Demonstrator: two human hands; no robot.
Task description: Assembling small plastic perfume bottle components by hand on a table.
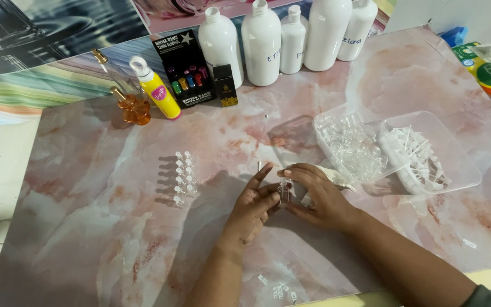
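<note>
This looks like a small home workshop for filling perfume samples rather than a lab or shop floor. A pink marble-patterned table (143, 239) carries a row of plain white bottles (261, 42) with handwritten marks, an amber glass flask (133, 108), a yellow squeeze bottle (157, 89), clear plastic tubs (456, 153) of tiny vials and white caps, and neat rows of filled mini vials (184, 177)
</note>
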